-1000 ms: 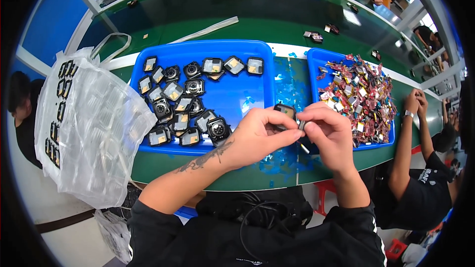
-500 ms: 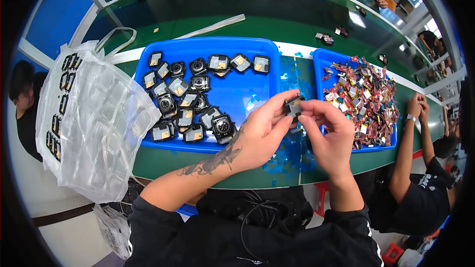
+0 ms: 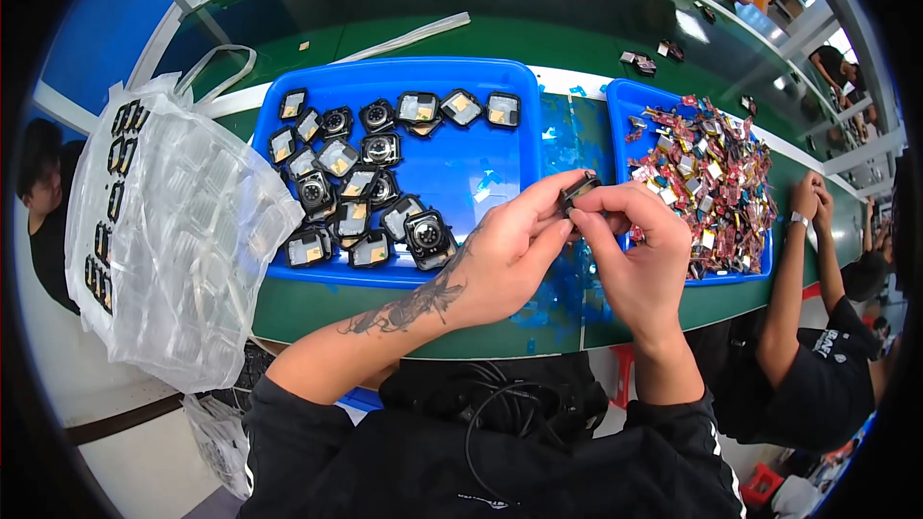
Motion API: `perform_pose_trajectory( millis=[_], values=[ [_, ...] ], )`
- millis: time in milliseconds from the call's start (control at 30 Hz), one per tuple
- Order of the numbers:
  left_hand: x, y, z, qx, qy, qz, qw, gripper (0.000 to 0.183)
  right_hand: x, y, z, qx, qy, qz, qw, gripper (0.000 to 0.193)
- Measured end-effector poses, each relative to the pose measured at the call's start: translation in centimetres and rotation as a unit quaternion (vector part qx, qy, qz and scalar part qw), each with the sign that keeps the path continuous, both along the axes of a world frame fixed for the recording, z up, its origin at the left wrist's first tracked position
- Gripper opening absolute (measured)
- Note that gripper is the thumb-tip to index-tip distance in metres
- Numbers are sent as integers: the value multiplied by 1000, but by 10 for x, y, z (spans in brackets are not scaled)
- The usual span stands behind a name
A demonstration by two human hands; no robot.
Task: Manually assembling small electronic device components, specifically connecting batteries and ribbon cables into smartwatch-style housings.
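Between my hands, over the gap between two blue trays, is a small black watch case, tilted up on edge. My left hand grips it with thumb and fingers from the left. From the right, my right hand pinches at its near edge, and those fingertips hide part of it; whether they hold a separate small piece cannot be made out. To the left, the larger blue tray holds several black watch cases, some showing a round sensor back, others a grey-and-tan inside.
At right, another blue tray carries a heap of small reddish and silver parts. Translucent plastic packaging bulges at the left. Blue film scraps litter the green bench. A co-worker's forearms rest at the right.
The watch case has turned from showing its flat inside to standing more on edge. My right fingertips have closed in on its near side. The view has shifted slightly.
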State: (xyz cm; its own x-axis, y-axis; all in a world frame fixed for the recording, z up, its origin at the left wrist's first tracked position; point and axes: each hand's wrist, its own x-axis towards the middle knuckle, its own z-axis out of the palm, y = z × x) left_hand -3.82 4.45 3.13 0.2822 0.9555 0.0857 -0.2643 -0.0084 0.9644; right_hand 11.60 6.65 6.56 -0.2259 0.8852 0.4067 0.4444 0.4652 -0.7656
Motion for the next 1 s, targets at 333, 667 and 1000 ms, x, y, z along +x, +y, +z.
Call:
perform_pose_trajectory(
  millis=[333,667,1000],
  values=[
    [-2,-1,-4,74,87,-10,993,43,9,1,-2,41,-46,-30,998,23],
    [1,0,5,67,7,13,998,45,34,-21,-13,-202,215,76,953,26],
    [-5,1,14,108,142,45,983,25,30,-27,-13,-185,248,56,949,25]
  ],
)
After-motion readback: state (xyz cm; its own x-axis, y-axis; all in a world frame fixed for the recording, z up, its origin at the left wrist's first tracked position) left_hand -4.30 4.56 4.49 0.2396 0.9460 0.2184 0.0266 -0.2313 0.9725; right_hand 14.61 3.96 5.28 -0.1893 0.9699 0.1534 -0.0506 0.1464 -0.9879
